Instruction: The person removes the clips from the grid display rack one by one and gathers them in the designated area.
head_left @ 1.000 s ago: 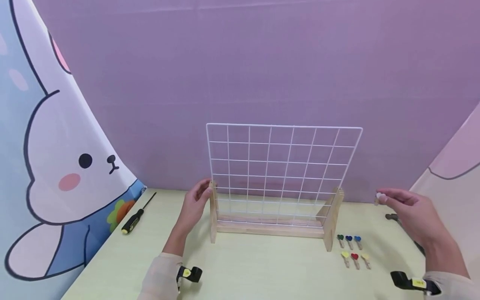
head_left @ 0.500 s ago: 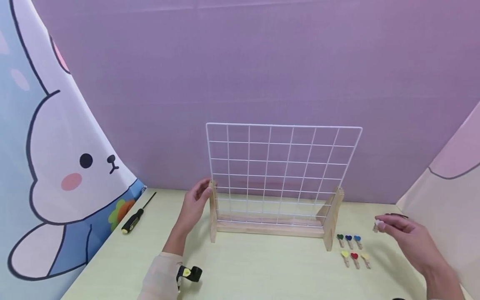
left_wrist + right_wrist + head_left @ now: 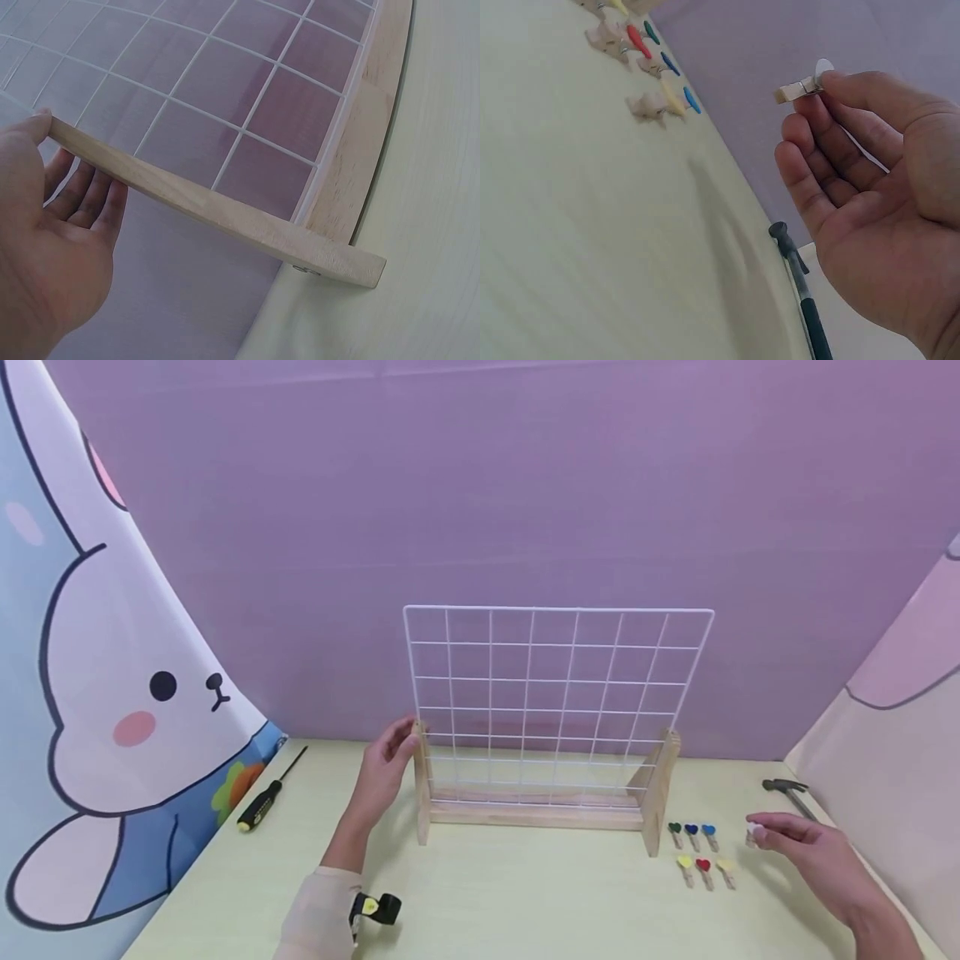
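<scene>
A white wire grid [image 3: 533, 645] stands upright in a wooden stand [image 3: 540, 817]. My left hand [image 3: 381, 777] grips the top of the stand's left side post [image 3: 195, 199], thumb on one side and fingers on the other. My right hand [image 3: 825, 864] pinches a small wooden clothespin [image 3: 801, 90] with a white piece on it, between thumb and fingertips. It is held above the table, right of the stand. Near it lie two short rows of heart-topped clothespins, among them a red one [image 3: 703, 867], a green one [image 3: 676, 832] and a light-blue one [image 3: 709, 833].
A hammer [image 3: 787, 788] lies at the right edge of the table, behind my right hand. A black-and-yellow screwdriver [image 3: 262, 802] lies at the left. A purple cloth [image 3: 487, 485] hangs behind the table, and a rabbit-print cloth [image 3: 97, 693] hangs on the left.
My right hand has come down nearer the table with the white-topped clothespin, beside the rows. The hammer's head now shows fully. My left hand keeps its grip on the post.
</scene>
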Available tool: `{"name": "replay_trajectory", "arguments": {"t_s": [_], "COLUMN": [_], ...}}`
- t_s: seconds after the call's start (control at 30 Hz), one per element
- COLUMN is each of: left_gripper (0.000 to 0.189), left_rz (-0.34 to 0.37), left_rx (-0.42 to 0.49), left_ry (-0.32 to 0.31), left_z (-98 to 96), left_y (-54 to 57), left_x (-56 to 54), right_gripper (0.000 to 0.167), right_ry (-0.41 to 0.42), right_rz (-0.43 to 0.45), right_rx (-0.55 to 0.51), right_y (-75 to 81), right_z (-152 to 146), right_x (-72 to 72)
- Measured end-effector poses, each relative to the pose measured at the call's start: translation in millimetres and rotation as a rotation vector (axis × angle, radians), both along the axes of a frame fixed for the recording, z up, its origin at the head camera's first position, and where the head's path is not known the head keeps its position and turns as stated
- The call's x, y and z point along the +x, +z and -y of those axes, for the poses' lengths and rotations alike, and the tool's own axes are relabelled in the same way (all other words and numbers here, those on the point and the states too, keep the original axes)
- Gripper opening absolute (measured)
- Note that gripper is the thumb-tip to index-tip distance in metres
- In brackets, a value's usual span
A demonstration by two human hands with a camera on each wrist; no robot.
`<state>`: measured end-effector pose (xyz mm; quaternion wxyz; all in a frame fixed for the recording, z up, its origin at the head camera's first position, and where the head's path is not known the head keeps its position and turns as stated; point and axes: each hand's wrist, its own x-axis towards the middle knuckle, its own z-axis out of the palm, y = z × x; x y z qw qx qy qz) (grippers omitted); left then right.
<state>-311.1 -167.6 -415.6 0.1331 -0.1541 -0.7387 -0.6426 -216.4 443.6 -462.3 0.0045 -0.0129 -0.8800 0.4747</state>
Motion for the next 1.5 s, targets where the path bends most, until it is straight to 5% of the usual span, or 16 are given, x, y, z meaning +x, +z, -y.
{"name": "replay_trajectory", "arguments": {"t_s": [0.53, 1.5], "left_gripper": [0.047, 0.044], "left_rz": [-0.011, -0.023], "left_rx": [0.010, 0.014], "left_ry": [-0.013, -0.006], "left_z": [-0.3, -0.5], "left_y": [1.0, -0.6], "left_x": [0.0, -1.1], "right_gripper": [0.041, 0.037], "right_ry": [0.031, -0.017], "right_rz": [0.027, -0.033], "right_rx": [0.043, 0.143], "right_y": [-20.6, -26.8], "right_z": [0, 6], "right_x": [-5.1, -16.2]}}
